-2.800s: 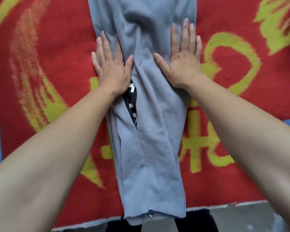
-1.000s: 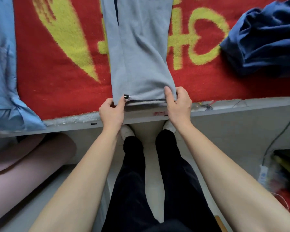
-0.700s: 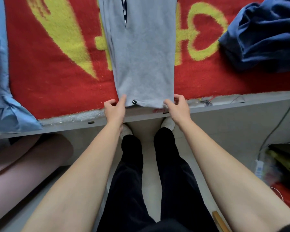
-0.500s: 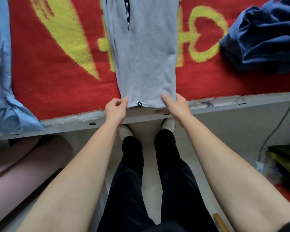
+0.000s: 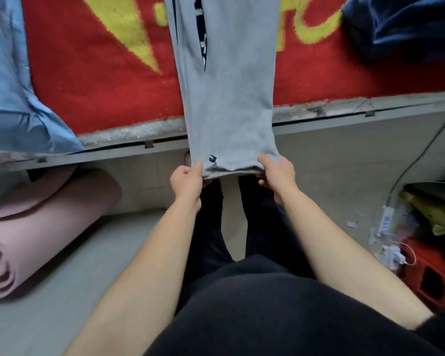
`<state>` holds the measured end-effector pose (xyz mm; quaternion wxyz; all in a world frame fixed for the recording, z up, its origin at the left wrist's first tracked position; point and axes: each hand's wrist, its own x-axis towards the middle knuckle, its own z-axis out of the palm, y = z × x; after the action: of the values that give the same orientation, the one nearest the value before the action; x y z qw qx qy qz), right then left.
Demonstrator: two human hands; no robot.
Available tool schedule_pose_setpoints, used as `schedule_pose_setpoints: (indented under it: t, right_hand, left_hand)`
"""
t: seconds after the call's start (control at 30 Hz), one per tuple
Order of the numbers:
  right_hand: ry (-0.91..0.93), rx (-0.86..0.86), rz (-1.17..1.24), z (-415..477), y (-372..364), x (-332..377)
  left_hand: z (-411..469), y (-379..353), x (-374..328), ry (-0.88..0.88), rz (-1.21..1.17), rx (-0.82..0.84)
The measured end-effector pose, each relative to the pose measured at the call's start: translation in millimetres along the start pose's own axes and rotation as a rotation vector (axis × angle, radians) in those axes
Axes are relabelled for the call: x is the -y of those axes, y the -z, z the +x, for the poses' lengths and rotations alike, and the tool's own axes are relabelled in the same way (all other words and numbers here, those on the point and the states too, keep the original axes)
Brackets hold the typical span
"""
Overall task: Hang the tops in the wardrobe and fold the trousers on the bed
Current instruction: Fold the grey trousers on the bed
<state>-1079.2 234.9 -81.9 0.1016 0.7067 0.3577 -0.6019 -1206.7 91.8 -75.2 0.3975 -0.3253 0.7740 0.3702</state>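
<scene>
1 trousers (image 5: 229, 98): left hand (image 5: 188, 181), right hand (image 5: 276, 173) pinch hem; 2 legs seemingly stacked.

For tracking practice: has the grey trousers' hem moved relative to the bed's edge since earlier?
Yes. The hem has come toward the person and now hangs past the bed's edge, over the floor.

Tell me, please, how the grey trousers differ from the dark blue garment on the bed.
The grey trousers lie as a long flat strip; the dark blue garment is bunched in a heap. The grey trousers' hem extends past the bed edge, pinched by the left hand and right hand; the dark blue garment lies untouched. Both rest on the red blanket.
</scene>
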Motion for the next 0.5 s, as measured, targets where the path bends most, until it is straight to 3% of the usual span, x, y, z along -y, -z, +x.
schedule_pose_setpoints:
  t: [0.17,0.37,0.5]
  right_hand:
    - [-0.165,0.090,0.031,-14,11,9]
    - [0.011,0.150,0.248,-12,2,124]
    - [0.113,0.231,0.342,1,-11,211]
  left_hand:
    - [-2,11,-11,0.161,-0.079,0.138]
    - [6,-8,-130,-0.026,-0.033,0.210]
    - [9,-28,-212,-0.129,-0.167,0.283]
